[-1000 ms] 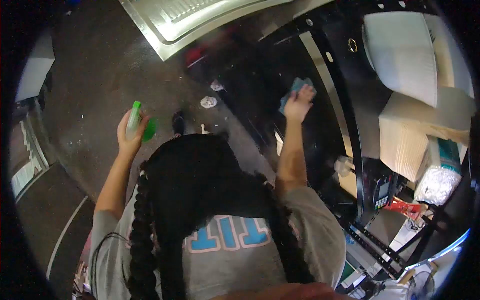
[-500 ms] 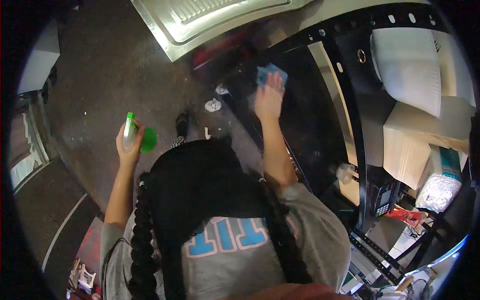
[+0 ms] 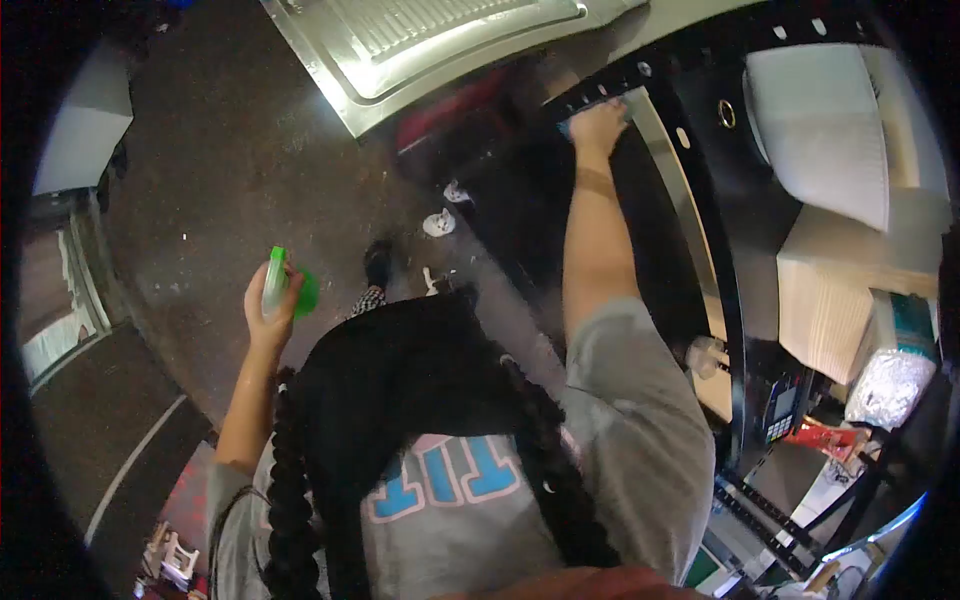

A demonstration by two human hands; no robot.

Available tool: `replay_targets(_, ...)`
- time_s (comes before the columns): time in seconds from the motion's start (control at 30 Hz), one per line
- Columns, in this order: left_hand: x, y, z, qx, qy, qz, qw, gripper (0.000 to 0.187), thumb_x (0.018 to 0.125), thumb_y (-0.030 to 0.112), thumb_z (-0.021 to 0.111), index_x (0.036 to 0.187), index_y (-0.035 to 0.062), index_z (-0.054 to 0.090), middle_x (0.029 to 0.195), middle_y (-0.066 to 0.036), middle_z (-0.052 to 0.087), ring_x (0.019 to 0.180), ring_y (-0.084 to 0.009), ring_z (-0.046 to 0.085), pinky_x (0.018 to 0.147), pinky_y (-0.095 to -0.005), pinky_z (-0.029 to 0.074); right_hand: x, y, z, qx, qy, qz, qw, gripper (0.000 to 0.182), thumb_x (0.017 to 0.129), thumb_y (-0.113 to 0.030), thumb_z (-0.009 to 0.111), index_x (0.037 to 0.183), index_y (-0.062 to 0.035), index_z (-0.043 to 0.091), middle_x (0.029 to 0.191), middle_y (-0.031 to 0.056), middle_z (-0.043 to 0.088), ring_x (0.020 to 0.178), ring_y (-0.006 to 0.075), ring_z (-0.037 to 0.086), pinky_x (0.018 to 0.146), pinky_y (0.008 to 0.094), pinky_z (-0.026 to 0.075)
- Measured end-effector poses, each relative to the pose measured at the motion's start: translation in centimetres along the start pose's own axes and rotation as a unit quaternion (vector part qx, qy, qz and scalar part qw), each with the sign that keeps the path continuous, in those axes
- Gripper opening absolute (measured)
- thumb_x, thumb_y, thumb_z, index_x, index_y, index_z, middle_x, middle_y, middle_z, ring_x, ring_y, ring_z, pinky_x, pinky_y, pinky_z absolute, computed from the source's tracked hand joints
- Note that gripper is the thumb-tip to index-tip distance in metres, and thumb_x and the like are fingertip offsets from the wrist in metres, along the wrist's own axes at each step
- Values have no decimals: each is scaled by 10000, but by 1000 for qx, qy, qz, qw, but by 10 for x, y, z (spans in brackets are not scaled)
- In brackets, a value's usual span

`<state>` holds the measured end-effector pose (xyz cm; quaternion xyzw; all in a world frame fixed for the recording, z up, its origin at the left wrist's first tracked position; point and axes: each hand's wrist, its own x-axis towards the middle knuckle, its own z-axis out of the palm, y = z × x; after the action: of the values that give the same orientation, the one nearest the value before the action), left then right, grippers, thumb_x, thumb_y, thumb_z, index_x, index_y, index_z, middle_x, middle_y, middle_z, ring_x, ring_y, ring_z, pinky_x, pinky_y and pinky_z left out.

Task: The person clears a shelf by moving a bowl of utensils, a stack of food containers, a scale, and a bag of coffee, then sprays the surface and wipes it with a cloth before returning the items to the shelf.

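Observation:
My left hand (image 3: 262, 312) is wrapped round a spray bottle (image 3: 306, 293) with a green nozzle and green body, held out over the dark floor. Up against a black glossy panel (image 3: 525, 195), my right hand (image 3: 598, 128) presses a blue cloth (image 3: 566, 128) close to the panel's far edge. Most of the cloth is hidden under the fingers. White cat-face stickers (image 3: 438, 223) show beside the panel's lower left edge.
A ribbed metal sink top (image 3: 400, 60) stands ahead. At right, a black perforated frame (image 3: 690, 150) borders shelves with a white foam pack (image 3: 815, 130), a wooden box (image 3: 825, 300) and a foil-wrapped pack (image 3: 890, 385). A card terminal (image 3: 782, 410) sits below them.
My right hand has moved the blue cloth forward and right across the black panel to near its far edge. My left hand still holds the spray bottle, slightly lower in view.

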<state>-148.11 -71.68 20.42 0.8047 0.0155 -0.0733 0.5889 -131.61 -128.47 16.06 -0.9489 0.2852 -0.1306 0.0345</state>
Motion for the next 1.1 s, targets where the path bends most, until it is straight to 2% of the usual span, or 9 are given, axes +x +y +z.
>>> replay_targets(0.1,3,-2,2,-23,-17,10,1000,176,875,108,717,1004,39,620,919,-33,628,836,-126,589,759,-289,490,-49,-6,15,-14,9,-180,984,516,932,-242,556,1425,-117,469,1501,204,425,1399,381,390,1107,566,341)
replay_targets(0.2,1,6,-2,0,-13,25,1000,199,863,121,730,1003,31,623,899,-48,637,808,-146,600,746,-300,497,-94,18,-12,15,-80,-169,982,562,951,-247,534,1480,-111,402,1584,193,290,1470,357,269,1139,577,298)
replay_targets(0.3,5,8,-13,48,-23,52,997,195,856,115,731,994,26,627,880,-74,648,790,-178,618,736,-307,502,-88,53,11,-3,44,-25,999,516,948,-238,536,1426,-54,478,1551,204,357,1438,375,324,1118,554,336)
replay_targets(0.4,10,12,-10,82,-53,47,994,184,854,106,734,984,27,629,879,-74,646,792,-184,621,732,-310,500,-71,45,58,-121,82,-77,986,510,928,-243,544,1383,-14,514,1517,205,407,1393,373,386,1093,544,367)
replay_targets(0.43,16,10,-8,73,-56,50,995,178,857,103,732,980,28,629,876,-73,645,790,-185,620,727,-314,499,-86,-4,14,42,29,-23,998,550,906,-258,541,1383,14,498,1492,206,437,1349,367,434,1086,533,373)
replay_targets(0.47,24,8,-3,61,-61,54,995,171,859,100,730,976,28,628,873,-73,644,788,-185,619,722,-319,497,-93,-21,45,-138,-38,-65,988,590,895,-260,533,1416,10,467,1516,214,406,1393,364,391,1136,524,321)
replay_targets(0.63,47,5,17,71,-159,91,981,182,875,119,720,1011,30,635,883,-74,645,793,-176,615,730,-315,498,-167,-70,1,27,-4,-75,997,675,930,-275,515,1514,4,323,1590,207,285,1474,372,264,1203,538,195)
replay_targets(1.03,15,37,90,34,-215,159,963,151,901,96,680,1031,34,633,918,-35,629,850,-123,589,777,-282,482,-407,332,-72,-91,34,294,951,589,959,-184,494,1518,-69,346,1561,167,356,1462,344,306,1136,633,249)
replay_targets(1.1,-2,36,95,18,-167,78,983,137,895,91,687,1003,30,627,906,-35,623,836,-117,581,762,-279,475,-430,381,-85,-140,67,364,918,616,938,-236,521,1500,-39,365,1556,194,351,1455,365,314,1132,613,284)
